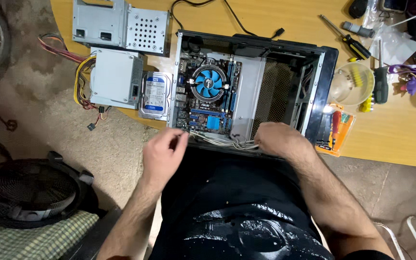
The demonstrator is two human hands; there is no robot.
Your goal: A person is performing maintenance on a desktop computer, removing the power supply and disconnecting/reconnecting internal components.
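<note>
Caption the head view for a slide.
Both hands, left hand and right hand, work white cables at an open computer case.

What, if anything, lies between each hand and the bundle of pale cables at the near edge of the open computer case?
Nothing visible. The left hand pinches one end of the pale cables, and the right hand rests on the other end, along the near edge of the computer case. The fingertips themselves are hidden.

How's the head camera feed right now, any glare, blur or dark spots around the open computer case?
Head view: light is even and fairly sharp over the open computer case and blue fan; the left hand is slightly motion-blurred, the right hand crisper; glare on the clear plastic bowl and shiny shirt print; the floor fan sits in shadow.
</note>
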